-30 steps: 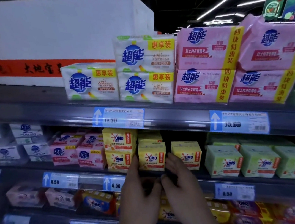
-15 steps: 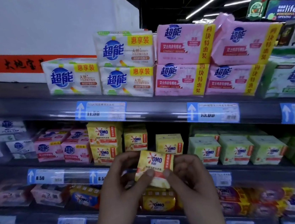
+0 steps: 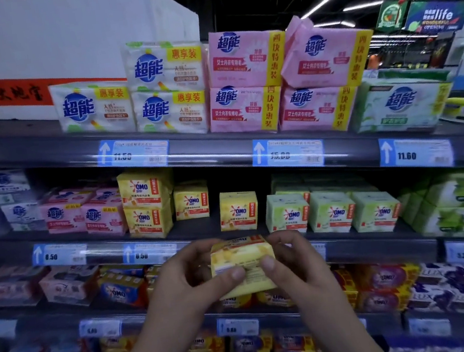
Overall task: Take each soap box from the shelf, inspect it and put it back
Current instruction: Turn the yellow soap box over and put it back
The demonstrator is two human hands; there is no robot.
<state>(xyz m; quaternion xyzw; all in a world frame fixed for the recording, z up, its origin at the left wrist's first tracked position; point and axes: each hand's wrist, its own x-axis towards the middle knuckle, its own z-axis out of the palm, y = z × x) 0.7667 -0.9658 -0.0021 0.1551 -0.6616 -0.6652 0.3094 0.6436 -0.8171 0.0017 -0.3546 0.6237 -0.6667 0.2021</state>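
Since half a second ago, the yellow soap box (image 3: 243, 265) has been tipped over between the hands. Its red-and-yellow OMO front, which faced the camera, now points up and away, and a pale side with small print faces the viewer. The camera view has also swung a little, so the shelves sit further right in the picture.

Both hands are close together, clamped on the box from either side. The left hand (image 3: 185, 281) curls round its left end and the right hand (image 3: 297, 264) round its right end. Both thumbs press on the printed side near its middle, with the tips almost meeting.

The box is held off the shelving, in front of and just below the front edge of the middle shelf (image 3: 202, 226). On that shelf stand more yellow OMO boxes (image 3: 238, 211), with a stack of two (image 3: 145, 204) further left and green OMO boxes (image 3: 330, 212) to the right. Large pink soap packs (image 3: 245, 80) and white soap packs (image 3: 167, 90) fill the top shelf. Blue price tags (image 3: 133, 155) line the shelf edges.
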